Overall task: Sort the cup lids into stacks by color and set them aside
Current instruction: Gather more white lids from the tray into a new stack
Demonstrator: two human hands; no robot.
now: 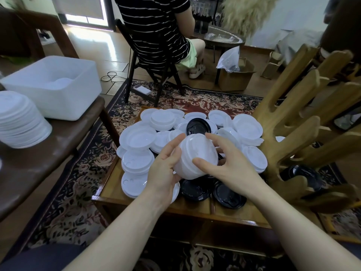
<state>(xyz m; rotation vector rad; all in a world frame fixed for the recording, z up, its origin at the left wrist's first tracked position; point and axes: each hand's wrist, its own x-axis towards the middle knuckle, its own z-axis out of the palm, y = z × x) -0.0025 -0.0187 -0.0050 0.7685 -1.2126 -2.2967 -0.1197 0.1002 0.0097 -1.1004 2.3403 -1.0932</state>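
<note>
Both hands hold a stack of white lids above the sorting table.
Left hand (166,165) and right hand (226,169) clasp the white lid stack (192,159) from opposite sides, above loose white lids (139,137) and black lids (228,195) on the wooden table (195,209).

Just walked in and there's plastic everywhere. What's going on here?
A person is sorting cup lids by colour. The left hand and right hand together hold a stack of white plastic lids above a low wooden table still heaped with loose white lids and a few black plastic lids. A finished tall stack of white lids stands on the brown bench at left.
</note>
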